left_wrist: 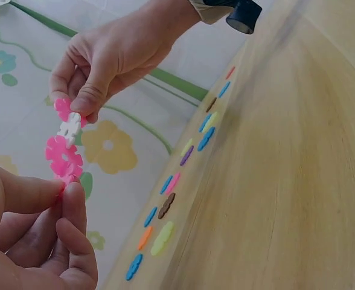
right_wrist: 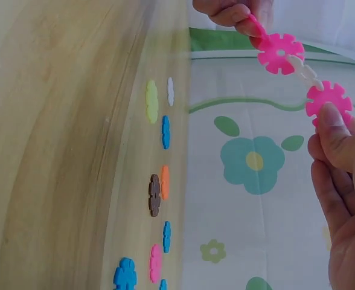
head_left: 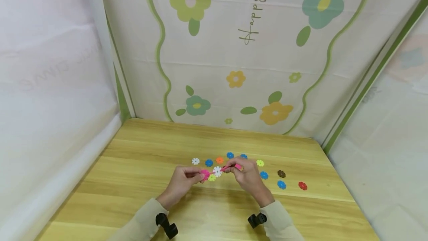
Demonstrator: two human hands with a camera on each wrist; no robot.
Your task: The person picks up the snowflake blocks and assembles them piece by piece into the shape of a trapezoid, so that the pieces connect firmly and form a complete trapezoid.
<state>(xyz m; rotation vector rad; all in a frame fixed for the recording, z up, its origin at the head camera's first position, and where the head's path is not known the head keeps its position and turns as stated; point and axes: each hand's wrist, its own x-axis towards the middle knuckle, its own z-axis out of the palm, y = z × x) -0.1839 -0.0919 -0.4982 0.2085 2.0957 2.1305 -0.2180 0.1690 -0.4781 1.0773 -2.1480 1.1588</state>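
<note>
Between my two hands stretches a short chain of plastic snowflake discs, raised over the table. A white disc [left_wrist: 73,124] sits in its middle, slotted between pink ones. My left hand [head_left: 183,182] pinches the chain's left end, a pink disc [right_wrist: 255,25] turned edge-on, with a flat pink disc [right_wrist: 271,53] joined to it. Thumb and fingers of my right hand [head_left: 249,179] grip the pink disc [right_wrist: 320,96] at the other end. The right wrist view shows the white disc tilted against its neighbours.
Loose snowflake discs lie scattered on the wooden table [head_left: 133,159]: a white one [head_left: 195,161], an orange one [head_left: 219,160], a brown one [head_left: 281,174], a red one [head_left: 302,186] and several others. Flower-printed cloth [head_left: 207,55] walls the table's back and sides.
</note>
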